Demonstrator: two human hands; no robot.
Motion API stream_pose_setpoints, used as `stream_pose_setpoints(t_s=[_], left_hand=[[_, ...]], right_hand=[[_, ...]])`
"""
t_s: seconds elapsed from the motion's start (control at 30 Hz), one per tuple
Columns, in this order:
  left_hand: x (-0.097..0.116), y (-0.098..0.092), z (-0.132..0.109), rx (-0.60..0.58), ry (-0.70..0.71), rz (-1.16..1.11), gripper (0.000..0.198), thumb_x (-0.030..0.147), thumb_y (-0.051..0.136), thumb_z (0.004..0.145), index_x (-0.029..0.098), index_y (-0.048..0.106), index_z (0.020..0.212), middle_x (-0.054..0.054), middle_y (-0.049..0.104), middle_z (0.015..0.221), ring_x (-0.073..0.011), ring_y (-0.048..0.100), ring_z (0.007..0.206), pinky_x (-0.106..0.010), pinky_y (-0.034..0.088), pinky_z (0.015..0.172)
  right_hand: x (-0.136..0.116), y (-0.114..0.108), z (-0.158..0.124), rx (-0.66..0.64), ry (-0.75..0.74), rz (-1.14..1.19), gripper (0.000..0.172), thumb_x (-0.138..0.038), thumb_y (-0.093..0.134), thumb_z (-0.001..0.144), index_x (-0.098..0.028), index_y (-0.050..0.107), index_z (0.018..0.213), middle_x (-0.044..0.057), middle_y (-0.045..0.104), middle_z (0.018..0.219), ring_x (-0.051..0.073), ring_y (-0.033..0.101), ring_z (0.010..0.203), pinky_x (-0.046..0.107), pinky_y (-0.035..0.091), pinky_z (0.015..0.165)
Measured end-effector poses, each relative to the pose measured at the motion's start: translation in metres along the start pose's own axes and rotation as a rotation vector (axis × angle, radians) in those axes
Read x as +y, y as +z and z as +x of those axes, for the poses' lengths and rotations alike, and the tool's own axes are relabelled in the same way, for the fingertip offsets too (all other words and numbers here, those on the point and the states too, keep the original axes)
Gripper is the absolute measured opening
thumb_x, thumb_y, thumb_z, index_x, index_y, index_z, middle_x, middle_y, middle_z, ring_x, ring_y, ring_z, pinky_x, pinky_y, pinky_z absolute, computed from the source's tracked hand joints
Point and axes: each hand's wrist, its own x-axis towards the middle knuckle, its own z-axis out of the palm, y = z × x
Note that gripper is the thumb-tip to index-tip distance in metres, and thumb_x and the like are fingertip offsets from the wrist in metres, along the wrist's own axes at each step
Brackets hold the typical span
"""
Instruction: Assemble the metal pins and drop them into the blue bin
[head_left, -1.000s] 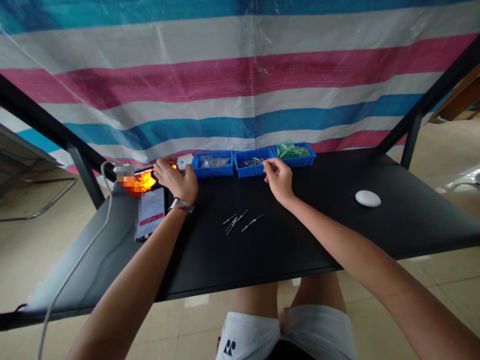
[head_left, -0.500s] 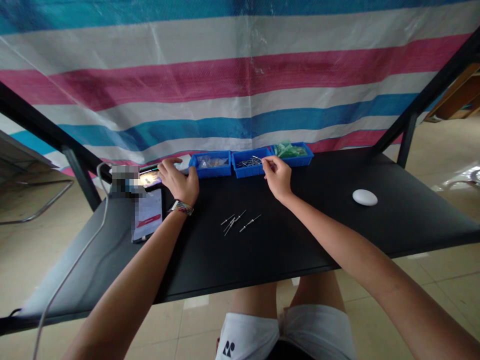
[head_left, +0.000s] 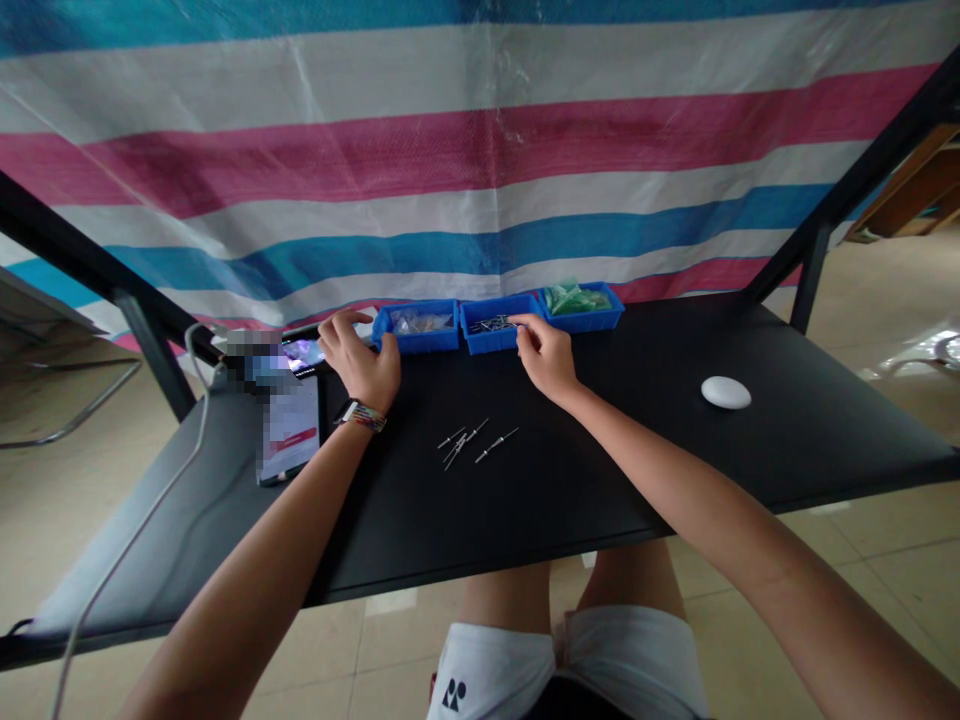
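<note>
Several silvery pop rivets (head_left: 457, 447) lie loosely together on the black table. My right hand (head_left: 547, 357) is at the right end of the middle blue bin (head_left: 495, 342), which holds more rivets (head_left: 491, 324). Its index finger stretches over the rim to the rivets, with the thumb lower and apart; no rivet shows clearly in its grasp. My left hand (head_left: 362, 368) rests left of another blue bin (head_left: 420, 342) that contains clear plastic bags. Its fingers are bent and spread, the thumb close to that bin's corner, and nothing is visible in them.
A third blue bin (head_left: 586, 320) with green plastic packaging stands at the right of the row. On the left lie a phone (head_left: 291, 430), a second lit screen (head_left: 304, 353) and a cable (head_left: 150, 520). A white computer mouse (head_left: 725, 392) sits to the right.
My right hand has lowered slightly and to the left into the middle bin; the rivet seen in its fingertips before is no longer distinct. The left hand has barely moved.
</note>
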Motion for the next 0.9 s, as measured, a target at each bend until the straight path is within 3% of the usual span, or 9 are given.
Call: stream_pose_setpoints(t_s=[0.1,0.2,0.33,0.43,0.57,0.7,0.9], left_hand=[[-0.001,0.0,0.0,0.009,-0.006,-0.006,0.029,0.017,0.065,0.079,0.021,0.057,0.107,-0.016,0.057,0.122,-0.0398,0.051,0.125,-0.06,0.037,0.113],[-0.001,0.001,0.0,0.009,-0.012,0.0,0.03,0.017,0.065,0.08,0.02,0.057,0.108,-0.017,0.057,0.123,-0.0407,0.051,0.125,-0.061,0.036,0.113],[-0.002,0.001,0.0,0.024,-0.039,0.034,0.03,0.018,0.067,0.081,0.021,0.058,0.109,-0.016,0.057,0.123,-0.0403,0.052,0.124,-0.061,0.038,0.113],[-0.001,0.001,0.0,0.019,-0.024,0.016,0.029,0.017,0.066,0.082,0.02,0.058,0.11,-0.016,0.056,0.123,-0.04,0.051,0.127,-0.059,0.037,0.114],[0.006,-0.001,-0.002,0.005,-0.004,-0.009,0.027,0.016,0.063,0.083,0.019,0.059,0.11,-0.016,0.057,0.123,-0.0394,0.051,0.126,-0.059,0.038,0.113],[0.011,-0.003,-0.003,0.005,0.012,-0.028,0.026,0.016,0.062,0.083,0.02,0.06,0.109,-0.015,0.059,0.121,-0.0379,0.054,0.124,-0.057,0.038,0.113],[0.013,-0.002,-0.004,-0.029,0.063,-0.071,0.025,0.016,0.06,0.083,0.02,0.059,0.107,-0.013,0.062,0.119,-0.0357,0.057,0.123,-0.054,0.041,0.112]], right_hand=[[-0.016,-0.001,-0.009,-0.091,-0.129,-0.001,0.024,-0.027,0.053,0.104,-0.021,0.076,0.11,0.001,0.071,0.078,0.017,0.063,0.065,0.031,0.046,0.066],[-0.038,0.0,-0.021,-0.289,-0.296,0.014,0.017,-0.021,0.057,0.1,-0.02,0.074,0.102,0.003,0.072,0.086,0.017,0.062,0.07,0.031,0.047,0.069],[-0.063,0.005,-0.034,-0.561,-0.509,0.035,0.013,-0.02,0.064,0.096,-0.018,0.075,0.104,0.008,0.073,0.1,0.023,0.065,0.097,0.036,0.053,0.087],[-0.069,0.009,-0.04,-0.674,-0.607,0.021,0.017,-0.021,0.07,0.093,-0.016,0.076,0.108,0.011,0.072,0.11,0.027,0.063,0.106,0.042,0.052,0.097],[-0.067,0.013,-0.042,-0.727,-0.627,-0.03,0.018,-0.017,0.071,0.091,-0.018,0.076,0.109,0.011,0.071,0.114,0.027,0.062,0.109,0.043,0.051,0.098],[-0.063,0.016,-0.042,-0.707,-0.602,-0.047,0.012,-0.011,0.065,0.096,-0.017,0.075,0.098,0.009,0.069,0.104,0.024,0.061,0.101,0.04,0.051,0.093],[-0.064,0.017,-0.039,-0.677,-0.467,-0.009,0.015,-0.006,0.062,0.096,-0.019,0.068,0.091,0.006,0.067,0.098,0.022,0.059,0.095,0.036,0.05,0.088]])
